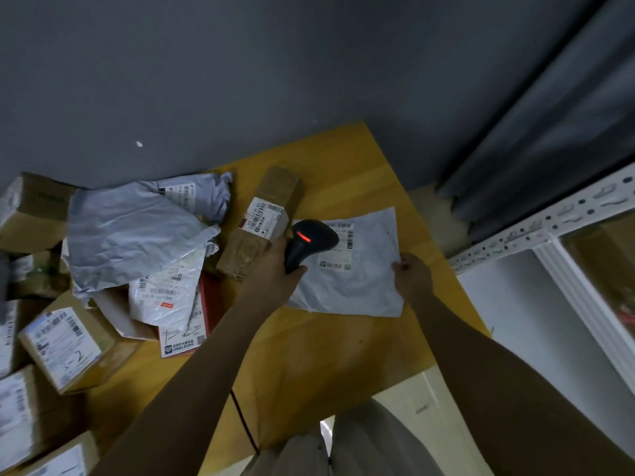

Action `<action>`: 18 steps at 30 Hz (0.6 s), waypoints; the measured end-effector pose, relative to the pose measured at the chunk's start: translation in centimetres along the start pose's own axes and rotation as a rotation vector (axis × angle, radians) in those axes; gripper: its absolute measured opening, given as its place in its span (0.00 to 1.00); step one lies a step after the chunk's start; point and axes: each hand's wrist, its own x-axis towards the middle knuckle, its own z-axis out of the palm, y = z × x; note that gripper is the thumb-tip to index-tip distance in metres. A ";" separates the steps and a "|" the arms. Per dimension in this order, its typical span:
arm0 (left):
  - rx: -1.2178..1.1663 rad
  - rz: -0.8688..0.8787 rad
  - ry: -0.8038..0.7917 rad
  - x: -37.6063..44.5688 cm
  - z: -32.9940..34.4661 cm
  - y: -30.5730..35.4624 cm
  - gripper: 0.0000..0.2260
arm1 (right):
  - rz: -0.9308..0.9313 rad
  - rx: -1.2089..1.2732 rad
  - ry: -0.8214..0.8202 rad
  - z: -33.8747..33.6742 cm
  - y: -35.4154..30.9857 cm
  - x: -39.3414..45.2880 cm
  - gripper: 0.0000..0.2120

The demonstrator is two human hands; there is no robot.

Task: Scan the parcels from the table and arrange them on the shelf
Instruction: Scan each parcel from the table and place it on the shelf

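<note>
Wooden bench [343, 355] fills the frame's centre, parcels heaped at left, and one flat grey mailer [364, 280] lies alone at centre right, label up, likely so the beam can reach its barcode. The right hand [410, 274] pins its right edge, fingers curled over it, while the left hand [275, 269] wraps the black scanner [309, 242], its head angled over the label.

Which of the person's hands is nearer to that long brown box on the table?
Left. The left hand, gripping the scanner, is right beside the long brown box; the right hand holds the flat grey mailer's far edge.
</note>
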 end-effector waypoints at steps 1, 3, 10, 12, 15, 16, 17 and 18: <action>0.041 0.029 -0.015 0.1 -0.1 -0.1 0.16 | -0.022 -0.045 -0.011 -0.4 -0.4 0.5 0.15; 0.102 0.087 -0.022 0.3 -0.1 -0.3 0.15 | -0.071 -0.167 -0.040 -1.2 -1.1 1.7 0.17; 0.169 0.121 -0.127 -0.9 0.9 -0.4 0.11 | -0.298 -0.499 0.154 -0.1 -1.6 1.2 0.21; 0.184 0.094 -0.171 -1.5 1.5 -0.6 0.11 | -0.480 -0.535 0.124 1.1 0.0 -0.6 0.22; 0.192 0.044 -0.203 -2.8 2.1 -1.0 0.10 | -0.459 -0.618 -0.097 2.9 2.7 -2.2 0.34; 0.187 0.020 -0.208 -3.3 2.3 -1.1 0.10 | -0.411 -0.660 -0.149 3.4 3.1 -2.5 0.38; 0.181 -0.002 -0.210 -3.7 2.5 -1.3 0.10 | -0.366 -0.704 -0.179 3.8 3.2 -2.7 0.40; 0.173 -0.024 -0.210 -4.0 2.6 -1.4 0.10 | -0.340 -0.737 -0.182 4.1 3.2 -2.7 0.40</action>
